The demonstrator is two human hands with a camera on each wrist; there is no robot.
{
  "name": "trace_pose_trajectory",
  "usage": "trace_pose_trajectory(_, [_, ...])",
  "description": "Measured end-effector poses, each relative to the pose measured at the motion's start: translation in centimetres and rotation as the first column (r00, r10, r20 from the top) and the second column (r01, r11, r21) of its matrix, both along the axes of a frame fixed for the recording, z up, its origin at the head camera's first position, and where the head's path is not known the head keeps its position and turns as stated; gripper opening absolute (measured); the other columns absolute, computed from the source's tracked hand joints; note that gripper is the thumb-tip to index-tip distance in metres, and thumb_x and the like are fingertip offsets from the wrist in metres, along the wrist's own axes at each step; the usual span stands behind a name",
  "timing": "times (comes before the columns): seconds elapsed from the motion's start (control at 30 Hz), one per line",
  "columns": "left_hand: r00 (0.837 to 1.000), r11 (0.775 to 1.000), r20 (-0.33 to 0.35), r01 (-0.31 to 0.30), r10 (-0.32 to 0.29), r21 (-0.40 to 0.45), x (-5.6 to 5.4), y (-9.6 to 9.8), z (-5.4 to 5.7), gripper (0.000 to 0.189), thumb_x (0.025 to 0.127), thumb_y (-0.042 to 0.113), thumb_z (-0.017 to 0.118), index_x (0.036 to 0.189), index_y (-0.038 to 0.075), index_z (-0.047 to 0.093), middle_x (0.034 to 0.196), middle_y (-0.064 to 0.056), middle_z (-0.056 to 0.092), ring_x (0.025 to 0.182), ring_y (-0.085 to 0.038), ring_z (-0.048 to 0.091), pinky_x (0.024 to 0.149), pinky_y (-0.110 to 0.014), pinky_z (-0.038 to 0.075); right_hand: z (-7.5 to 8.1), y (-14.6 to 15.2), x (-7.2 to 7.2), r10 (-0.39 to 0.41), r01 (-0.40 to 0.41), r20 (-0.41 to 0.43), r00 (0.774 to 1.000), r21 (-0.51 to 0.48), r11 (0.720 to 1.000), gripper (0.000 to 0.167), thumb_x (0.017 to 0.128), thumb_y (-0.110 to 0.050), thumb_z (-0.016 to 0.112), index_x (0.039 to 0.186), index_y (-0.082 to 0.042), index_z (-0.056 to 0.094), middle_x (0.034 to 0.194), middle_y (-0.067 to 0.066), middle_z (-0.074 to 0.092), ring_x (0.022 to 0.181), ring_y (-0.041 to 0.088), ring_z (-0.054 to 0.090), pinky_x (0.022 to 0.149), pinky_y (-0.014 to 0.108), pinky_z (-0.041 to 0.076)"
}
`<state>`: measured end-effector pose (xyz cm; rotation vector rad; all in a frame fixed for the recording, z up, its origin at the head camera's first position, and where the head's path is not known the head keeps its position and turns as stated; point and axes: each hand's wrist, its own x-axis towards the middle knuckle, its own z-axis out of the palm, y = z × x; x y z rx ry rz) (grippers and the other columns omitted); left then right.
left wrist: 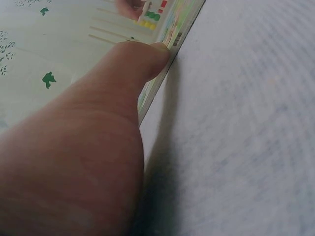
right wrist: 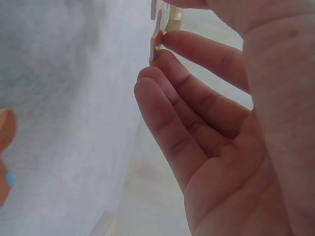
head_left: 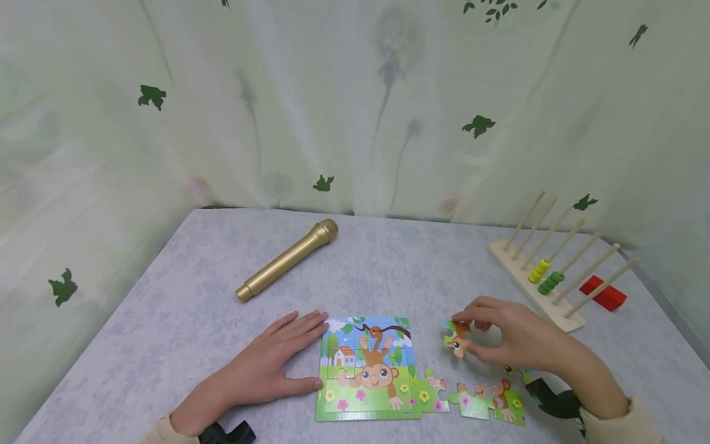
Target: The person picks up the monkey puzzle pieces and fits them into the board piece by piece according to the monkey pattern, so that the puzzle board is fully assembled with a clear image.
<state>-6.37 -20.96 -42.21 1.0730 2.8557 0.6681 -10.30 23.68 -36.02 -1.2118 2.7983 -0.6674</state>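
A square monkey jigsaw puzzle (head_left: pixel 368 407) lies flat in front of the person, showing a monkey hanging from a branch beside a small house. My left hand (head_left: pixel 266 364) rests at its left side, fingers spread, with fingertips and thumb at the edge. In the left wrist view the thumb (left wrist: pixel 157 55) meets the side of the puzzle (left wrist: pixel 143 104). To the right of the puzzle, my right hand (head_left: pixel 513 330) pinches a puzzle piece (head_left: pixel 456 346) between thumb and fingers; the right wrist view shows this piece (right wrist: pixel 156 42) edge-on at the fingertips.
Loose pieces line the puzzle's lower right: a green one (head_left: pixel 429 398), one with a pink flower (head_left: pixel 474 406) and one with a brown figure (head_left: pixel 507 404). Another lies partly hidden under the right wrist. Behind are a gold toy microphone (head_left: pixel 285 262), a wooden bead rack (head_left: pixel 532 287) and a red block (head_left: pixel 607 296).
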Motion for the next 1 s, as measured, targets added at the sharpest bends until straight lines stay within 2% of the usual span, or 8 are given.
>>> trace_pose_trajectory(0.33, [1.000, 1.000, 0.012, 0.002, -0.002, 0.003, 0.0, 0.0, -0.1, 0.087, 0.092, 0.069, 0.062, 0.159, 0.017, 0.042, 0.167, 0.000, 0.035, 0.155, -0.019, 0.032, 0.126, -0.016, -0.001, 1.1, -1.6, -0.3, 0.000, -0.001, 0.014, 1.000, 0.038, 0.999, 0.030, 0.092, -0.030, 0.079, 0.121, -0.022, 0.074, 0.105, -0.021, 0.064, 0.087, -0.003, 0.059, 0.068, 0.020, 0.057])
trace_pose_trajectory(0.63, [1.000, 1.000, 0.022, -0.003, 0.003, 0.004, 0.0, 0.0, 0.0, 0.086, 0.093, 0.068, 0.062, 0.159, 0.017, 0.042, 0.168, 0.001, 0.034, 0.155, -0.018, 0.032, 0.125, -0.015, -0.001, 1.8, -3.0, -0.5, 0.070, -0.070, -0.002, 0.998, 0.013, 0.997, 0.028, 0.094, -0.027, 0.077, 0.121, -0.020, 0.073, 0.108, -0.018, 0.066, 0.087, 0.006, 0.065, 0.071, 0.026, 0.060])
trace_pose_trajectory(1.0, [0.999, 1.000, 0.046, -0.009, 0.008, 0.010, 0.0, -0.1, 0.0, 0.086, 0.093, 0.069, 0.061, 0.160, 0.019, 0.041, 0.168, 0.003, 0.033, 0.156, -0.017, 0.030, 0.125, -0.015, -0.002, 2.3, -4.3, -0.8, 0.080, -0.079, -0.022, 0.997, 0.017, 0.997, 0.029, 0.094, -0.028, 0.077, 0.122, -0.021, 0.074, 0.109, -0.017, 0.066, 0.087, 0.006, 0.065, 0.072, 0.026, 0.060])
